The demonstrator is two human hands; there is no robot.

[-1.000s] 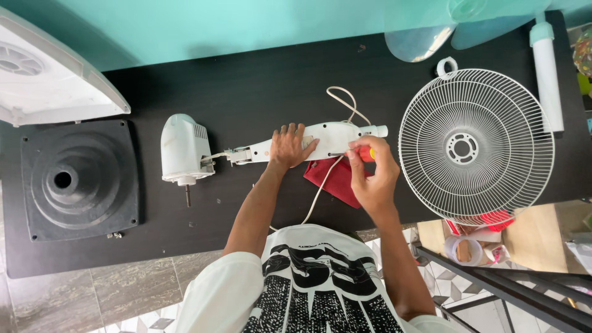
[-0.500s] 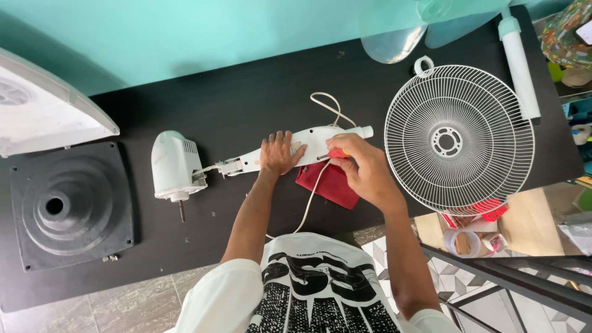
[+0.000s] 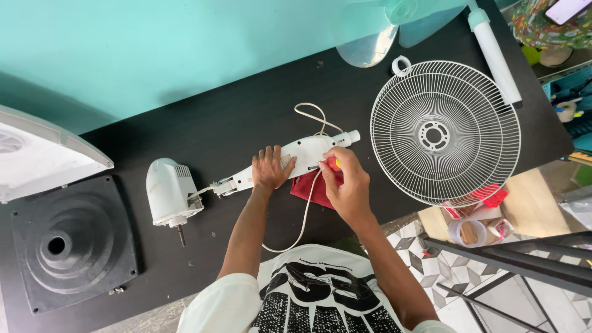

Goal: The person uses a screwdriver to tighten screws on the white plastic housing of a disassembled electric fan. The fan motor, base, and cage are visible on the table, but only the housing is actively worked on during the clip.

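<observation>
While pinned by left hand (image 3: 269, 170), fan neck (image 3: 290, 161), screwdriver (image 3: 332, 163) beside

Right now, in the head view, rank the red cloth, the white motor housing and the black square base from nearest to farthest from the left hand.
From the left hand:
1. Red cloth, just to its right, under the white fan neck.
2. White motor housing, further left on the table.
3. Black square base, at the far left.
</observation>
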